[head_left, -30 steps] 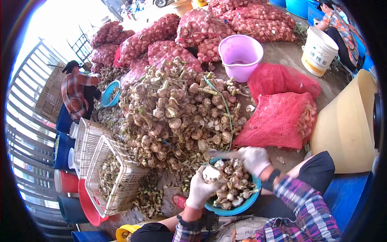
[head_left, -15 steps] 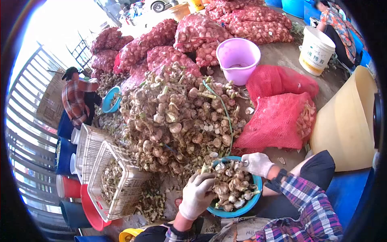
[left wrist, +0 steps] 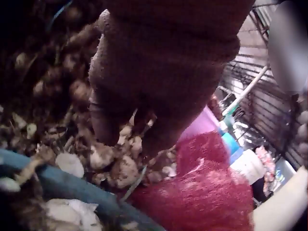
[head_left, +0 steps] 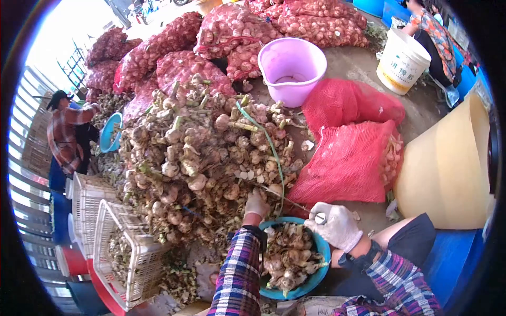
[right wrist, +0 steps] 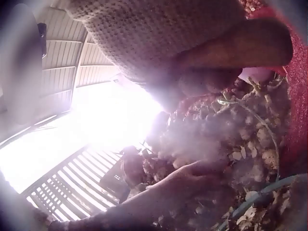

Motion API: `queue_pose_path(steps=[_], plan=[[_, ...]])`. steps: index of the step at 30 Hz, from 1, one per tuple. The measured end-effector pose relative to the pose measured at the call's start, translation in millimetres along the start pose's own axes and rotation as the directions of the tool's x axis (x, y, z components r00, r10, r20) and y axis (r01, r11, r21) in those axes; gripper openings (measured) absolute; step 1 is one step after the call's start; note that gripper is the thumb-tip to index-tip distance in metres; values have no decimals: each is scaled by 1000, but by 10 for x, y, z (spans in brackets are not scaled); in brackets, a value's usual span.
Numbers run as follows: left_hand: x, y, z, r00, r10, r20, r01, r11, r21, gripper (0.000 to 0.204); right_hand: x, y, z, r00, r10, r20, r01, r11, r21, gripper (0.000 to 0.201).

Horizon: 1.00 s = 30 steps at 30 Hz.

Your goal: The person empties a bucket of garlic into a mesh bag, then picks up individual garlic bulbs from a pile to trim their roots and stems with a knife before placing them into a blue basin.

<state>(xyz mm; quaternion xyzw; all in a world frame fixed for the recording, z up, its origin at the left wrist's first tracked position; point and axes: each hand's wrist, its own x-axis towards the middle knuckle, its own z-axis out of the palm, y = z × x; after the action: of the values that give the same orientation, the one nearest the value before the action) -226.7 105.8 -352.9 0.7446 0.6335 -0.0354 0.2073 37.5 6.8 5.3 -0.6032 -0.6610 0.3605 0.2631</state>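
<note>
Gloved in white, the left hand (head_left: 256, 204) reaches to the near edge of a pile of untrimmed garlic (head_left: 197, 181), above the blue basin's rim (head_left: 323, 253). In the left wrist view its fingers point down over garlic bulbs (left wrist: 123, 171), nothing visibly gripped; their tips are in shadow. The right hand (head_left: 337, 227), also gloved, grips a thin-bladed knife by its handle (head_left: 320, 217) beside the basin, with the blade (head_left: 284, 198) pointing towards the pile. Stemmed garlic bulbs (head_left: 289, 258) lie in the basin.
Red mesh sacks (head_left: 342, 166) and a purple bucket (head_left: 292, 68) lie beyond the basin. White crates (head_left: 142, 263) stand left, a large yellow tub (head_left: 445, 168) right. Another person (head_left: 66, 131) sits far left, one more (head_left: 435, 42) at the upper right.
The left hand has moved from the basin's left side forward to the pile. Still holding the knife, the right hand has shifted slightly. The head view has turned to the right.
</note>
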Motion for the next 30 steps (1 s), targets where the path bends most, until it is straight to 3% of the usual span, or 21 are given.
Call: queue_pose_path(steps=[2, 4, 6, 7, 8, 10, 12, 13, 14, 15, 16, 18, 19, 20, 22, 23, 25, 26, 28, 29, 30], plan=[[-298, 578, -1004, 951, -178, 252, 182, 983, 11, 67, 74, 21, 11, 1000, -1, 18, 2, 1000, -25, 20], [-555, 538, -1250, 947, -207, 247, 238, 966, -101, 62, 111, 51, 61, 997, 79, 18, -79, 996, -28, 19], [-778, 412, -1364, 945, -229, 234, 277, 940, -201, 58, 164, 75, 94, 999, 28, 14, -28, 999, -38, 21], [-972, 312, -1351, 975, -133, 176, 214, 763, -609, 58, 178, 62, 126, 999, 4, 34, 0, 993, -115, 21], [-1163, 263, -1378, 994, -79, 82, 108, 430, -897, 59, 162, 35, 174, 998, -21, 64, 33, 981, -191, 22], [-1635, 746, -2178, 969, -141, 205, 227, 161, -961, 58, 93, 59, 329, 990, -89, 111, 116, 957, -267, 18], [-1852, 838, -2268, 985, -16, 172, 172, 81, -982, 61, 6, 60, 464, 970, -208, 127, 238, 922, -307, 16], [-1843, 780, -2167, 939, 228, -257, -344, 637, -690, 62, -43, 53, 528, 958, -267, 108, 288, 906, -312, 10], [-1845, 732, -2083, 680, 626, -382, -661, 749, 49, 64, -87, -2, 520, 956, -276, 102, 295, 903, -313, 10], [-1998, 826, -1923, 922, 165, -350, -364, 679, -637, 34, -132, -58, 500, 932, -344, 113, 361, 868, -340, 7], [-2146, 928, -1964, 994, -42, -99, -95, 92, -991, 49, -174, -121, 466, 903, -411, 127, 428, 827, -366, 5], [-2323, 1007, -2093, 980, -46, -192, -163, 356, -920, 59, -270, -254, 400, 853, -506, 126, 514, 773, -373, 5], [-2310, 1003, -2040, 951, -78, -299, -256, 343, -904, 69, -329, -284, 405, 843, -522, 132, 530, 761, -375, 6], [-2356, 978, -2009, 980, -146, -135, -139, -18, -990, 66, -375, -306, 409, 833, -536, 137, 544, 749, -378, 6], [-2455, 971, -2049, 984, -124, -127, -134, -49, -990, 62, -407, -314, 413, 811, -570, 131, 572, 727, -380, 9], [-2518, 1006, -2106, 984, -124, -131, -137, -45, -990, 62, -412, -301, 415, 791, -605, 96, 593, 717, -367, 9], [-2657, 1094, -2235, 965, -125, -228, -171, 355, -919, 57, -414, -268, 413, 766, -640, 58, 615, 704, -356, 10], [-2700, 1142, -2277, 965, -126, -230, -172, 358, -918, 57, -413, -250, 415, 762, -646, 48, 621, 708, -336, 8], [-2770, 1239, -2366, 972, -215, -90, -83, 39, -996, 59, -405, -210, 430, 760, -649, 35, 625, 716, -312, 6], [-2780, 1283, -2471, 973, -215, -88, -82, 41, -996, 59, -397, -174, 442, 782, -622, 33, 591, 724, -355, 3], [-2775, 1333, -2623, 979, -167, -114, -85, 170, -982, 60, -376, -132, 449, 803, -595, 31, 556, 730, -398, 2]])
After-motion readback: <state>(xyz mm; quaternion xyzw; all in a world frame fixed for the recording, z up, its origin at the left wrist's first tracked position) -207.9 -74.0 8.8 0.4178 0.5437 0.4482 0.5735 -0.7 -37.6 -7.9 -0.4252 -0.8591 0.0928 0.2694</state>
